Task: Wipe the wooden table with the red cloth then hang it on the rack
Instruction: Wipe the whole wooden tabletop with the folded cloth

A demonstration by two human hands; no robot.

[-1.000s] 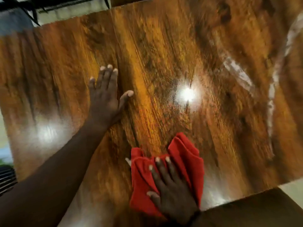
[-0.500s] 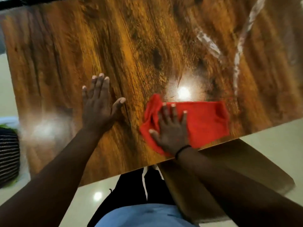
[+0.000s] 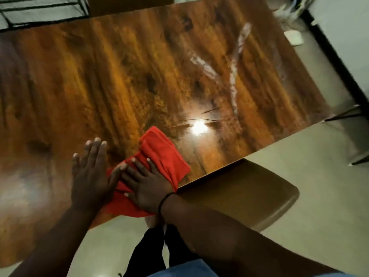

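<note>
The glossy wooden table (image 3: 123, 76) fills most of the view. A folded red cloth (image 3: 161, 154) lies at the table's near edge, part of it hanging over the rim. My right hand (image 3: 145, 186) presses flat on the cloth with fingers spread. Flat on the wood just left of the cloth rests my left hand (image 3: 89, 174), its thumb touching the cloth's edge. White smear streaks (image 3: 233, 80) mark the table toward the far right. A black wire rack (image 3: 40, 11) stands beyond the far left corner.
A brown chair seat (image 3: 243, 194) sits under the table's near right edge. Dark metal legs (image 3: 343, 114) stand on the pale floor at right. Papers and a white object (image 3: 293, 37) lie on the floor at the far right.
My right hand has dragged the cloth left and toward the near edge, up against my left hand. The view has pulled back, showing more of the table, floor and rack.
</note>
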